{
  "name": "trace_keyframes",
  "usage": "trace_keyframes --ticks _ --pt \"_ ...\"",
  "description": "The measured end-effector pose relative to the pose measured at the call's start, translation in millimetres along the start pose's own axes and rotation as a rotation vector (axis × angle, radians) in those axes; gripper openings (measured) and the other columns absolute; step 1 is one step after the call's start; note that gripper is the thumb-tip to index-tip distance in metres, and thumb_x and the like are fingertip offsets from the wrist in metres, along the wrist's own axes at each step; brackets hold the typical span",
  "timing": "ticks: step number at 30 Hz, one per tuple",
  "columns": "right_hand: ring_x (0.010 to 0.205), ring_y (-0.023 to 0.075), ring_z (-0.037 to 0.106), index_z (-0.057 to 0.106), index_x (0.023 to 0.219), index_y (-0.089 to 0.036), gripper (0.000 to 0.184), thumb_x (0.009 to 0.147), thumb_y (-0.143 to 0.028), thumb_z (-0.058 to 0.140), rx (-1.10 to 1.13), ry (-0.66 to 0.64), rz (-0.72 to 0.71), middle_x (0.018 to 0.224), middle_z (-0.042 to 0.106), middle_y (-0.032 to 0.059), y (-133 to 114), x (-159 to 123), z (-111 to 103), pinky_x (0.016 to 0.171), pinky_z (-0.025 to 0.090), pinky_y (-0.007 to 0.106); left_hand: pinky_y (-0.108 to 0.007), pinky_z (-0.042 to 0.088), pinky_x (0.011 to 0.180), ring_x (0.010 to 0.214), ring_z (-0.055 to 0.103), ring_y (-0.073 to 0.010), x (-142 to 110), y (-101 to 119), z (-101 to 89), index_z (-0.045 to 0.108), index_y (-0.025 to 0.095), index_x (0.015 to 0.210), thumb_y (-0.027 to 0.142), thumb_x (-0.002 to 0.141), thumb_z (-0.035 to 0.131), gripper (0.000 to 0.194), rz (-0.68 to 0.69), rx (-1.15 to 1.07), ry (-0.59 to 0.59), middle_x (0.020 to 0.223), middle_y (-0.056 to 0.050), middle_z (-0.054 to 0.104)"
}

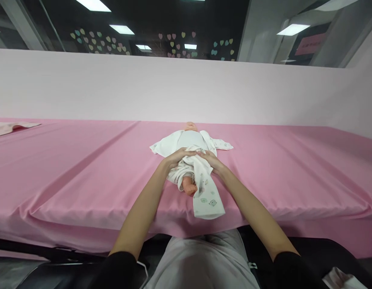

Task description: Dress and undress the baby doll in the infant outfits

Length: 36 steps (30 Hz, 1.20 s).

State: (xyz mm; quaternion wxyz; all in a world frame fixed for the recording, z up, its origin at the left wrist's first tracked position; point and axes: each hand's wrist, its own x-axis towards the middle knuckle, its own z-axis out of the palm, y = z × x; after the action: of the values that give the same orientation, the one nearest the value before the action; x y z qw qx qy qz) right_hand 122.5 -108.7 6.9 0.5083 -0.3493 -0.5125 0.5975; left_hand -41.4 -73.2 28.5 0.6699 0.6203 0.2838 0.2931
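Note:
A baby doll (191, 126) lies on its back with its head toward the wall. It has on a white top (169, 143) spread out to both sides. Printed white baby pants (205, 192) are around its lower body; one bare foot (189, 186) shows from one leg opening, while the other pant leg lies flat toward me. My left hand (178, 156) is closed on the bunched waist of the pants at the doll's one side. Across from it, my right hand (212, 159) grips the same waist fabric. Cloth partly hides the fingertips of both hands.
A pink sheet (92, 168) with creases covers the table, whose front edge is close to my lap. A folded light cloth (11, 127) lies at the far left. Behind the table stands a white wall (144, 88) below dark glass with heart stickers.

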Motion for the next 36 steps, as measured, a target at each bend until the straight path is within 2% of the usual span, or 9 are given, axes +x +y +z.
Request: trace_keyframes --ticks 3,6,11,14,18,22,25,30,36 --pt "0.066 0.0132 0.062 0.063 0.091 -0.013 0.037 0.060 -0.028 0.077 -0.079 -0.121 0.058 0.079 0.069 0.0032 -6 -7 -1 0.061 0.049 0.022 -0.027 0.052 0.065 0.061 0.063 -0.0163 3 -5 -0.5 0.065 0.009 0.080 0.019 0.076 0.057 0.014 -0.022 -0.317 0.028 0.065 -0.007 0.067" --pt "0.070 0.0141 0.063 0.061 0.095 -0.014 0.037 0.063 -0.025 0.075 -0.030 -0.095 0.082 0.083 0.069 0.0038 -7 -8 -5 0.064 0.051 0.023 -0.026 0.053 0.062 0.060 0.063 -0.0163 8 -10 0.3 0.065 0.007 0.078 0.020 0.081 0.051 0.020 -0.086 -0.432 0.059 0.064 -0.009 0.067" --pt "0.081 0.0174 0.065 0.059 0.101 -0.016 0.034 0.070 -0.022 0.069 0.103 -0.023 0.028 0.090 0.069 0.0051 -4 -4 -4 0.070 0.052 0.026 -0.023 0.052 0.061 0.064 0.064 -0.0157 12 -8 1.8 0.066 0.009 0.085 0.023 0.081 0.056 0.018 -0.090 -0.347 0.058 0.073 -0.008 0.069" --pt "0.080 0.0176 0.065 0.059 0.095 -0.014 0.023 0.074 -0.023 0.065 0.156 0.063 0.050 0.085 0.069 0.0059 -5 -1 -1 0.069 0.053 0.026 -0.023 0.052 0.062 0.072 0.066 -0.0185 9 0 2.8 0.066 0.011 0.085 0.031 0.075 0.064 0.022 -0.148 -0.094 -0.023 0.081 -0.009 0.070" --pt "0.082 0.0184 0.065 0.059 0.092 -0.013 0.023 0.076 -0.028 0.064 0.118 0.112 0.079 0.086 0.069 0.0077 -9 -3 -2 0.069 0.054 0.027 -0.023 0.051 0.059 0.073 0.066 -0.0195 4 6 2.0 0.066 0.014 0.084 0.019 0.060 0.076 0.026 -0.162 0.175 -0.096 0.079 -0.006 0.070" --pt "0.087 0.0198 0.064 0.056 0.104 -0.015 0.049 0.061 -0.024 0.077 -0.095 -0.052 0.121 0.097 0.067 0.0069 -12 -8 -10 0.073 0.055 0.030 -0.028 0.054 0.068 0.074 0.066 -0.0197 4 -4 -2.2 0.064 0.012 0.092 0.021 0.070 0.070 0.025 -0.074 -0.127 -0.018 0.081 -0.009 0.070" --pt "0.088 0.0204 0.064 0.052 0.109 -0.016 0.062 0.055 -0.022 0.081 -0.183 -0.036 0.205 0.100 0.066 0.0072 -11 -9 -14 0.073 0.055 0.032 -0.027 0.054 0.065 0.066 0.065 -0.0175 9 -14 -5.1 0.065 0.009 0.087 0.017 0.076 0.060 0.014 -0.068 -0.286 0.008 0.075 -0.010 0.069" --pt "0.084 0.0196 0.065 0.056 0.107 -0.016 0.046 0.066 -0.025 0.075 -0.037 0.004 0.160 0.098 0.067 0.0082 -10 -7 -6 0.075 0.054 0.033 -0.027 0.054 0.070 0.072 0.066 -0.0177 15 -19 -7.3 0.065 0.007 0.090 0.016 0.080 0.055 0.016 -0.112 -0.378 -0.042 0.080 -0.011 0.069" --pt "0.083 0.0186 0.064 0.058 0.107 -0.014 0.038 0.072 -0.027 0.068 0.015 0.071 0.085 0.096 0.068 0.0079 -15 -11 5 0.077 0.052 0.032 -0.030 0.054 0.076 0.081 0.067 -0.0206 9 -13 -7.0 0.062 0.010 0.103 0.015 0.070 0.069 0.034 -0.066 -0.314 -0.128 0.090 -0.012 0.069"
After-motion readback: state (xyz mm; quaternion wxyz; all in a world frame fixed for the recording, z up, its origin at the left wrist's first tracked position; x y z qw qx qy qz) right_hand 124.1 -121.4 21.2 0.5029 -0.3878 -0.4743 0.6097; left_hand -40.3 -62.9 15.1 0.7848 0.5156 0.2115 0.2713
